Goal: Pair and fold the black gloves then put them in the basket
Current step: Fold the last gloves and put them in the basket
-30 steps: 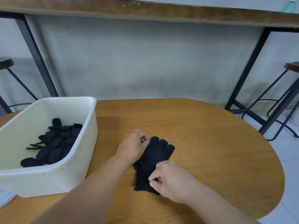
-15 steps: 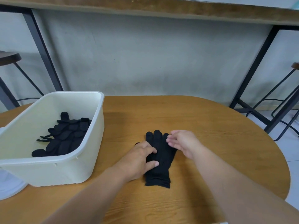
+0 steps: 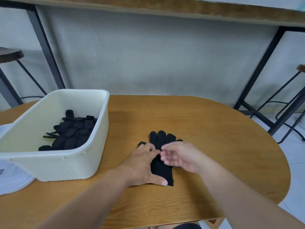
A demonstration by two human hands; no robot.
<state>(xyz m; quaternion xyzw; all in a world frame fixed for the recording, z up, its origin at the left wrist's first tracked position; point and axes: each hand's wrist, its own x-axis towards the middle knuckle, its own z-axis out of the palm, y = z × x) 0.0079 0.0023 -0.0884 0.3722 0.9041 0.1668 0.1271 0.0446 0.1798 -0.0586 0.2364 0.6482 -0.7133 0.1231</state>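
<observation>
A pair of black gloves [image 3: 160, 162] lies stacked flat on the wooden table [image 3: 206, 133], fingers pointing away from me. My left hand [image 3: 142, 164] rests on the gloves' left side, fingers spread over the palm part and thumb at the cuff. My right hand [image 3: 179, 157] is blurred over the gloves' right side with fingers loosely extended, holding nothing. A cream plastic basket [image 3: 92, 156] stands at the left and holds several black gloves [image 3: 72, 133] in a pile.
A white round object [image 3: 11, 180] sits partly under the basket at the left edge. Black metal legs [image 3: 257, 68] of a high wooden counter and stools [image 3: 9, 54] stand behind the table. The table's curved edge [image 3: 283, 162] drops to a tiled floor at the right.
My left hand slid down along the gloves, thumb now at the cuff. My right hand moved from the glove fingertips back toward the middle. The gloves stayed flat in place.
</observation>
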